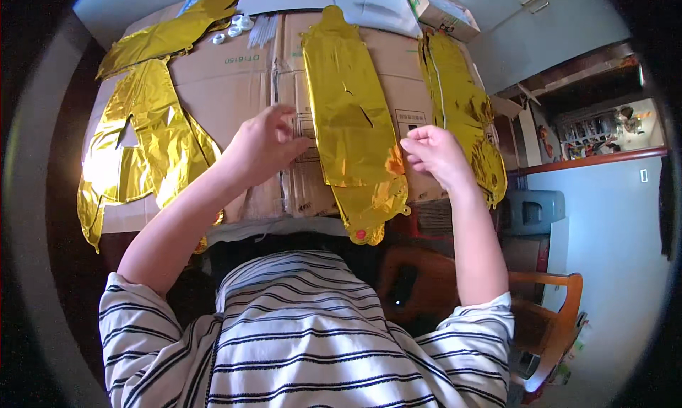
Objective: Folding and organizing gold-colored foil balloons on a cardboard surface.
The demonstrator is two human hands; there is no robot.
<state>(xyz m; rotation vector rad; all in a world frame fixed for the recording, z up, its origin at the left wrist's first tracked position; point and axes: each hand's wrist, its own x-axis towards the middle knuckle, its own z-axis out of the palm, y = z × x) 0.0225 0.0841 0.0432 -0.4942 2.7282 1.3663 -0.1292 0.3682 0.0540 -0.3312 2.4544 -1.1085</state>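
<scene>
A flat gold foil balloon (348, 109) lies lengthwise in front of me on a cardboard surface, folded over near its close end. A small red spot (360, 234) marks its near tip. My left hand (266, 146) hovers just left of the balloon, thumb and fingers bent but apart, with nothing visible in it. To the right of the foil, my right hand (437, 156) has its thumb and fingertips drawn together in a pinch. Whatever may be between those fingertips is too small to tell.
More gold foil balloons lie at the left (142, 138), far left (177, 24) and right (458, 102). White tape rolls (238, 25) and clear straws (263, 33) sit at the back beside a small box (444, 11). A wooden chair (561, 315) stands near my right elbow.
</scene>
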